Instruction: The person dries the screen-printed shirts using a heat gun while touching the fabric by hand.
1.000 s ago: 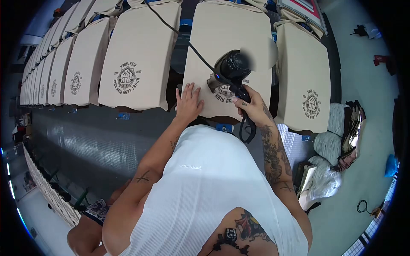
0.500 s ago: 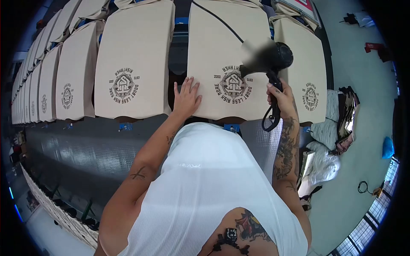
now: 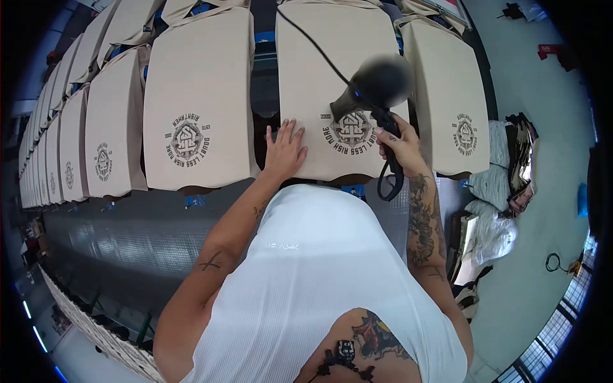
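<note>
In my right hand [image 3: 401, 145] is a black hair dryer [image 3: 377, 89], gripped by its handle, its nozzle tilted down to the left over a printed design. The design, a dark round logo with lettering [image 3: 348, 135], is partly hidden behind the dryer. It sits on a beige T-shirt [image 3: 338, 45] stretched flat over a board. My left hand [image 3: 285, 153] lies flat with fingers spread on the lower left edge of that same shirt. From the dryer a black cord [image 3: 313, 43] runs up and to the left across the fabric.
More beige printed shirts on boards stand in a row, one to the left [image 3: 198, 83] and one to the right [image 3: 445, 89]. Plastic-wrapped bundles [image 3: 491, 230] and folded dark garments [image 3: 520, 159] lie at the right. A coiled black cable [image 3: 554, 262] rests on the floor.
My right hand has moved the hair dryer left, so its nozzle now hangs over the left part of the logo. My left hand stays on the shirt. The view has shifted slightly.
</note>
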